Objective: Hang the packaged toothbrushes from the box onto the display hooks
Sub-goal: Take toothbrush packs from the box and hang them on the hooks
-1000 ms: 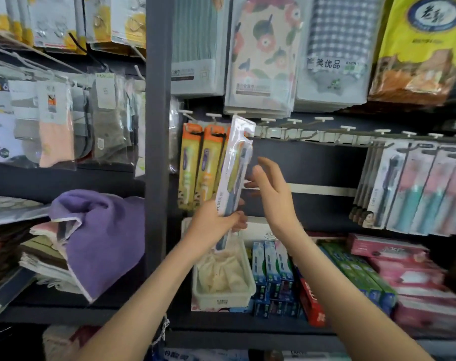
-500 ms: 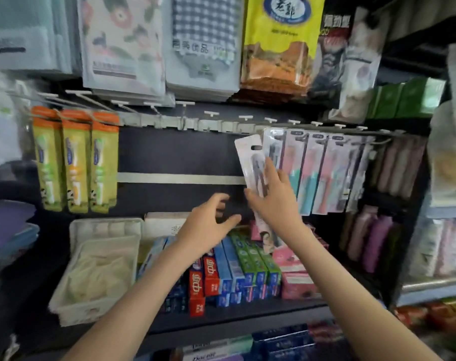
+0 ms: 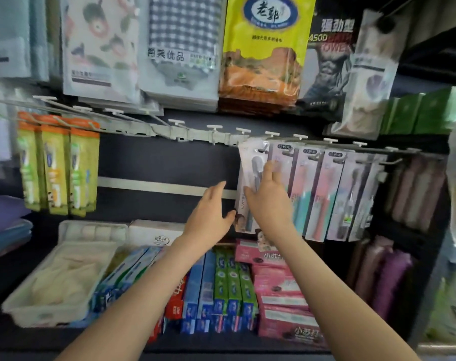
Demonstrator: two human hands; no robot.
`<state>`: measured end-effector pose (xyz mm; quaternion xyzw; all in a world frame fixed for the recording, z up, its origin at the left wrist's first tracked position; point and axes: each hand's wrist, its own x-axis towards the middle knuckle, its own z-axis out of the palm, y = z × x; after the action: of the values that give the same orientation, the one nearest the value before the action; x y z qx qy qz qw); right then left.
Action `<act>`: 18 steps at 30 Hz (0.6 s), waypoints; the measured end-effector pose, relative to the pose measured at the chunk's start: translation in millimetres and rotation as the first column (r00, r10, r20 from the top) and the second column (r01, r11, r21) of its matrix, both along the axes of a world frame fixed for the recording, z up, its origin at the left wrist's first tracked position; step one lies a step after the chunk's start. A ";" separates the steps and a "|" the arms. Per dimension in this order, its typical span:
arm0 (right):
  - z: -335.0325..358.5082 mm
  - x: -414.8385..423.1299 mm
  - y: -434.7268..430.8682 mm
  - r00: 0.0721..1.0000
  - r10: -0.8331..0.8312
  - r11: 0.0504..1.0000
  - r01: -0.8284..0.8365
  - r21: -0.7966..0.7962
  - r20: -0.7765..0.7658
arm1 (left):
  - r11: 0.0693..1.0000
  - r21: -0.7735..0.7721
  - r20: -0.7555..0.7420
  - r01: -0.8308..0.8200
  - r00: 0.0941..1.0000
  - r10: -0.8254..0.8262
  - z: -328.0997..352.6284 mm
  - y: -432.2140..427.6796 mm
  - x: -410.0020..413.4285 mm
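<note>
The white basket (image 3: 20, 312) sits at the lower left of the shelf (image 3: 39, 340), its front corner close to the shelf edge. It holds pale cream cloths (image 3: 65, 280), too blurred to say more about them. Right of it, toothpaste boxes (image 3: 221, 290) stand packed side by side, and pink boxes (image 3: 279, 290) are stacked beside those.

Above, the display hooks (image 3: 213, 132) run along a rail. The right hand (image 3: 268, 201) holds the packaged toothbrush (image 3: 249, 165) upright against the rail, with the thumb on the pack's left side and the fingers spread over its front. The pack's top edge is level with a hook. Blur hides whether the hanging hole is over the hook. The pack is just left of the hanging toothbrush packs (image 3: 323, 191), which overlap one another along the right stretch of the rail.

The left hand (image 3: 211, 214) holds nothing. Its fingers are straight and raised, and its thumb tip is just beside the pack's lower left edge.

Between the held pack and the orange-topped packs (image 3: 57, 168) at the far left, several hooks carry nothing and the dark back panel (image 3: 164, 160) is bare.
</note>
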<state>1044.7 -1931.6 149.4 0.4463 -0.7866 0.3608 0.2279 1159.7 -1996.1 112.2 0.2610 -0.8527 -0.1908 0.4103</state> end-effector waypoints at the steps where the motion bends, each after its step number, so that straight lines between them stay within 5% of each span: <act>1: -1.4 -0.2 -1.7 1.000 0.007 1.000 -0.007 -0.007 0.001 | 1.000 -0.003 -0.003 -0.008 1.000 0.008 -0.9 -0.1 1.0; 8: 1.7 -19.8 -2.3 0.998 -0.019 1.000 0.020 0.010 -0.051 | 0.998 -0.024 -0.003 -0.050 0.999 0.050 -3.7 -5.5 8.9; 18: -6.8 -12.8 -35.0 0.989 0.026 0.995 -0.012 -0.102 0.144 | 0.999 -0.028 0.013 -0.031 0.999 0.031 -10.0 -7.3 -2.1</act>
<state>1031.9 -1966.5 142.6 0.4144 -0.7776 0.4336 0.1888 1157.6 -2003.4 102.3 0.2696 -0.8539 -0.1707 0.4111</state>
